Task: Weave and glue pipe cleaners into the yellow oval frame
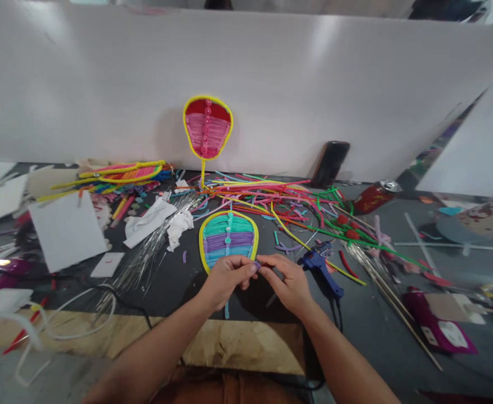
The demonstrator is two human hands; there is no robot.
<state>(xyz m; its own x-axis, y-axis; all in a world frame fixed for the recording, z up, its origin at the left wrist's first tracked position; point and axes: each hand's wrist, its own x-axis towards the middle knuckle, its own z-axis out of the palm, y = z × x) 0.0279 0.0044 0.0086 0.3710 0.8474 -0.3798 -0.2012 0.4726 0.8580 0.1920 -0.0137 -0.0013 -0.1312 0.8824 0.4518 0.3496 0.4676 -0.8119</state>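
My left hand [233, 276] and my right hand [286, 280] meet over the table's front part, fingertips pinched together. Between them is a short purple pipe cleaner piece [257, 265], mostly covered by the fingers. Just behind my left hand lies a fan shape made of pipe cleaners [228, 231], yellow-rimmed with teal, purple and blue bands and a dotted strip down the middle; my left hand hides its lower right part. To the right of my right hand lies a blue glue gun [320, 269] with its cord running toward me.
A red and pink pipe cleaner fan [208, 128] stands upright against the white partition [103, 84]. Loose pipe cleaners [263, 196] spread across the middle. A phone [331, 164] leans at the back, near a red can [375, 197]. Thin wires [154, 252], crumpled tissue [179, 229] and white cards [69, 231] lie left.
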